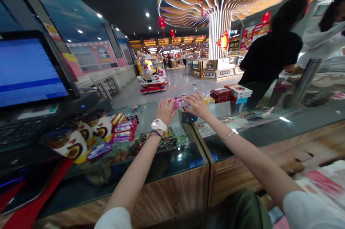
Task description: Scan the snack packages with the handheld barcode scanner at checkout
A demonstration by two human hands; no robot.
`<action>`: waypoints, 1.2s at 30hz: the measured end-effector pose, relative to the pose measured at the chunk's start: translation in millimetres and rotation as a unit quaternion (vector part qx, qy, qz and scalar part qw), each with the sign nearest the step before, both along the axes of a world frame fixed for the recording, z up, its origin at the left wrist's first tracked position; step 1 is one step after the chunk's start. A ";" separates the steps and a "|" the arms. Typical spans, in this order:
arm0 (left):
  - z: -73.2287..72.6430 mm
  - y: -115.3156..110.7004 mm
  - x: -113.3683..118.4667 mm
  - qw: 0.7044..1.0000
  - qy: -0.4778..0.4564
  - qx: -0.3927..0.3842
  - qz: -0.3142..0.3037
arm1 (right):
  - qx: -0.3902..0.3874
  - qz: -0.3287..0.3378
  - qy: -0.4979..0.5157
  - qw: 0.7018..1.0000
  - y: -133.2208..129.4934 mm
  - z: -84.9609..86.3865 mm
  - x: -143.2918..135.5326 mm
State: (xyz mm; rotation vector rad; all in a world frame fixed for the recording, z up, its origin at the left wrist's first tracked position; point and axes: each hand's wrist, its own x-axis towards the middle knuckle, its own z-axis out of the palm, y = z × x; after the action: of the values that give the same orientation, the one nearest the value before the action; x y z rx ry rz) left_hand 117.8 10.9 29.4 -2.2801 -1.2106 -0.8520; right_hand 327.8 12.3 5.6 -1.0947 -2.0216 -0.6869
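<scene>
A small pink and white packet (179, 102) is between my two hands near the far edge of the glass counter (172, 164). The fingers of my left hand (165, 112), below a white watch, close on its left end. My right hand (198, 105) has its fingers bent over the packet's right end. Just below the packet sits a small black device (189, 117) with a blue light. To the right of my right hand lie a yellow item (209, 99), a stack of dark red packets (221, 94) and white and blue boxes (239, 93).
At left stand a monitor (31, 67), a keyboard (18, 132), several cups (72, 146) and purple snack packs (124, 130). A person in black (273, 42) stands beyond the counter at right, near another person in white (320, 38). A kiddie ride (153, 80) is farther off.
</scene>
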 end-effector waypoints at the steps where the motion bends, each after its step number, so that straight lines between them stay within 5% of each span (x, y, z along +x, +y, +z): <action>1: -1.7 -1.0 -9.3 1.000 -0.004 0.001 0.004 | 0.003 0.010 -0.001 1.000 0.2 -0.4 -8.2; 9: -13.1 -6.6 -46.4 1.000 0.000 -0.001 0.006 | -0.008 0.069 0.008 0.998 -7.8 -10.8 -38.8; 32: -25.6 -11.0 -40.7 1.000 0.017 -0.018 -0.016 | -0.044 0.064 0.046 0.996 -7.3 -31.8 -22.8; 36: -23.9 -10.0 -41.2 1.000 0.006 -0.009 -0.011 | -0.074 0.117 0.088 0.986 -0.8 -27.7 -18.6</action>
State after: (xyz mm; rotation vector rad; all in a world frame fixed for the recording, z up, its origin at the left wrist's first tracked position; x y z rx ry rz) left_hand 76.6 0.9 5.5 -2.3139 -1.1937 -0.8383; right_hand 309.2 11.6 -22.1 -0.9441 -2.0299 -0.3117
